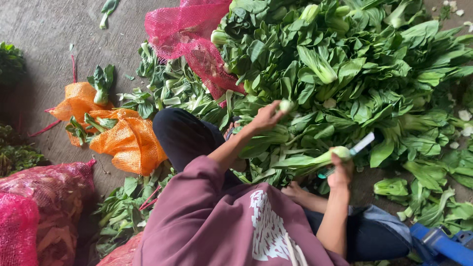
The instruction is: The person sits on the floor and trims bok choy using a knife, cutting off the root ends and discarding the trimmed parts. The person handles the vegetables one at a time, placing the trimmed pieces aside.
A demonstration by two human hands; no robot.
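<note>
A big heap of green bok choy point(345, 64) lies on the concrete floor in front of me. My left hand point(266, 117) reaches into the heap and closes on the pale base of one bok choy point(285, 105). My right hand point(341, 170) is lower right, gripping a knife point(362, 144) with a pale blade that points up and to the right. A single bok choy point(305, 160) lies across that same hand, its leaves trailing left. My maroon sleeves and dark trousers fill the bottom of the view.
A pink mesh sack point(187, 29) lies at the heap's top-left edge. Orange mesh sacks point(128, 140) with a few bok choy sit on the floor point(49, 29) at left. Filled pink sacks point(29, 207) are at bottom left, a blue object point(438, 242) at bottom right.
</note>
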